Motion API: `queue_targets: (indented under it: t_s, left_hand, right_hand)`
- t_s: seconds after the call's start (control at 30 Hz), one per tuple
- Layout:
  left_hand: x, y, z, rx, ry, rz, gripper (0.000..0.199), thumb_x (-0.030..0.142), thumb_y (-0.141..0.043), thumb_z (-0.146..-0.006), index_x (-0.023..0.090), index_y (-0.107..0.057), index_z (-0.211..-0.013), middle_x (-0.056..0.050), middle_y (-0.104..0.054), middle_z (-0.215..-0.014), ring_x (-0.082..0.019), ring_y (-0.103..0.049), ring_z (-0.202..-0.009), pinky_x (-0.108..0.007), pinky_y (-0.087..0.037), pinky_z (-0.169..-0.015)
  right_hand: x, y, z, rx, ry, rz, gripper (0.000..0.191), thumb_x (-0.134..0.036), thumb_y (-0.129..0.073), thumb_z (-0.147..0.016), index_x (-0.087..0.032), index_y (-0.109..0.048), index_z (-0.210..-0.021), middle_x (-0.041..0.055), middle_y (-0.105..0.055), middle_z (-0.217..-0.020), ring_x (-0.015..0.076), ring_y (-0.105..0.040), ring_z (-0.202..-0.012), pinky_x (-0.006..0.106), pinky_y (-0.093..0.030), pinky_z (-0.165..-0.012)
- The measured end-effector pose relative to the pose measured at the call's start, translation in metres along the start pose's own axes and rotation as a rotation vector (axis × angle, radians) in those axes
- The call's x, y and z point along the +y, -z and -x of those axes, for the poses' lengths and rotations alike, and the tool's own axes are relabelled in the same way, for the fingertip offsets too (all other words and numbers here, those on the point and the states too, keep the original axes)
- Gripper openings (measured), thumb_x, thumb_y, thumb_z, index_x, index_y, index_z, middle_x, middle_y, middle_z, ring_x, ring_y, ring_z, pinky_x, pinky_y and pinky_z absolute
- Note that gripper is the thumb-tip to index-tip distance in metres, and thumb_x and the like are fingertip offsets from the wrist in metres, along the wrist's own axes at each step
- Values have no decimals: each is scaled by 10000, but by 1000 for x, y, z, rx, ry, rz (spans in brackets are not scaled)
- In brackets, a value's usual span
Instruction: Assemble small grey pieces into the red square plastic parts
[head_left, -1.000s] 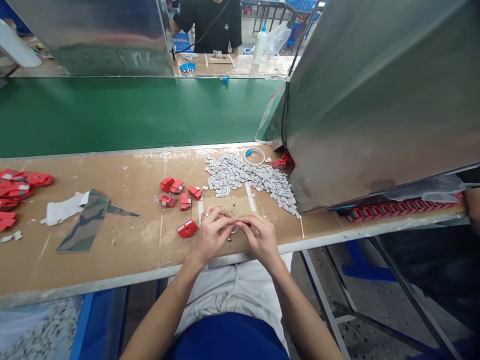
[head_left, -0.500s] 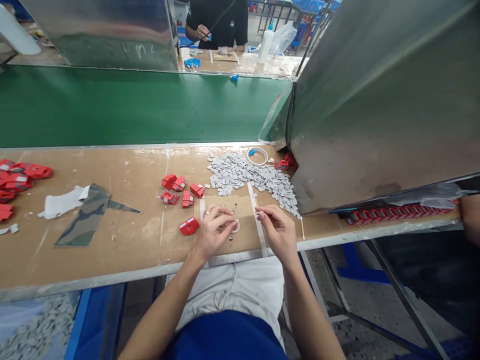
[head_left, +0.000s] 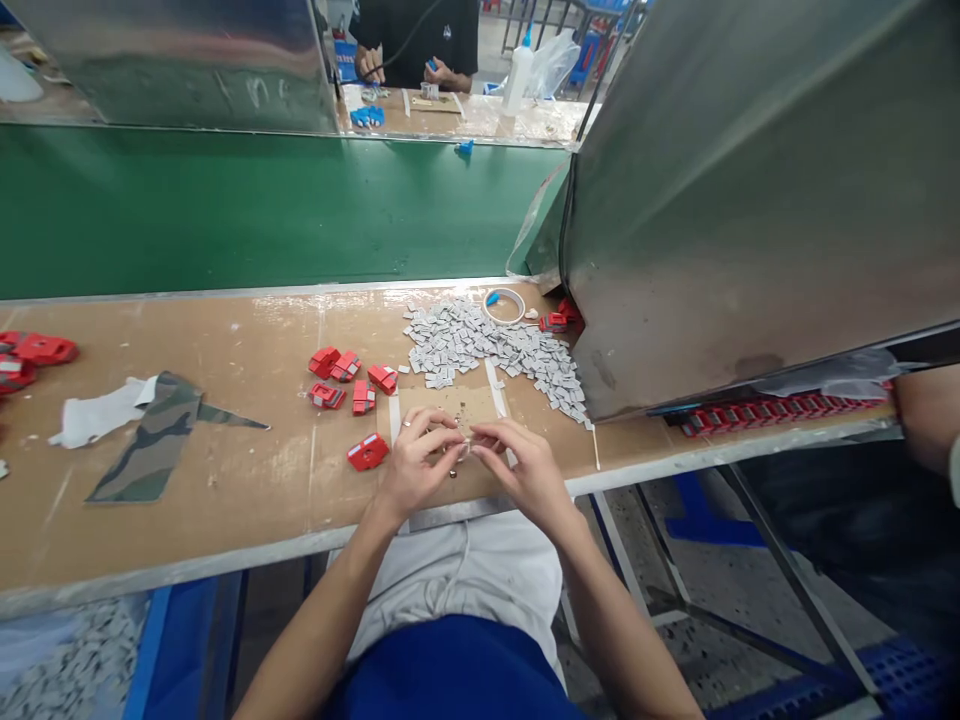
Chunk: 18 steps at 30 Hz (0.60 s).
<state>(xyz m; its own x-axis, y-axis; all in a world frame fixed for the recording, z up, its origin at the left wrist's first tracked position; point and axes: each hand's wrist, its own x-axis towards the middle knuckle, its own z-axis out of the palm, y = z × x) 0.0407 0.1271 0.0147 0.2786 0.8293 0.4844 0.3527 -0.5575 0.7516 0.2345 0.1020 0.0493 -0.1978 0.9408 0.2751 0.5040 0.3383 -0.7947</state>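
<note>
My left hand (head_left: pixel 421 462) is closed in a pinch near the table's front edge, a ring on one finger. Opposite it, my right hand (head_left: pixel 526 472) also pinches, its fingertips almost touching the left ones. Between them shows a small whitish piece (head_left: pixel 466 448), too small and covered to name. A red toy vehicle part (head_left: pixel 367 452) lies just left of my left hand, and several more red parts (head_left: pixel 327 396) sit behind it. Beyond both hands spreads a heap of small grey flat pieces (head_left: pixel 450 340).
A tape roll (head_left: pixel 504 307) with a blue bit lies behind the heap. Camouflage cloth (head_left: pixel 161 440) lies left. A large metal panel (head_left: pixel 750 200) stands right, red parts (head_left: pixel 780 410) lined under it. Across the green belt (head_left: pixel 262 210), a person (head_left: pixel 420 50) works near a white bottle (head_left: pixel 517 75).
My right hand has moved left, bringing its fingertips to those of my left hand. The view has shifted slightly right. The person opposite has lowered and parted their hands.
</note>
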Motion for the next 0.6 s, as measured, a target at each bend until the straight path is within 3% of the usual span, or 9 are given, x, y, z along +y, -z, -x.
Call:
queue_targets:
  t_s: [0.2, 0.6]
  left_hand:
    - [-2, 1, 0, 12, -47, 1, 120, 183, -658, -956, 226, -763, -916, -79, -704, -962, -258, -603, -1030, -434, -551, -902]
    - [-4, -1, 1, 30, -8, 22, 143, 172, -650, -943, 231, -777, -916, -79, -706, -931, -265, -604, -1021, -467, -556, -920]
  right_hand:
    - [-3, -15, -5, -2, 56, 59, 171, -236, -579, -1009, -211, -683, -875, 48, -720, -827, 176, -680, -745, 275, -546, -679]
    - [-4, -18, -1, 67, 118, 65, 114, -180, -591, -994, -214, -700, -994, 48, -778, -892, 165, -720, -733, 257, -578, -691]
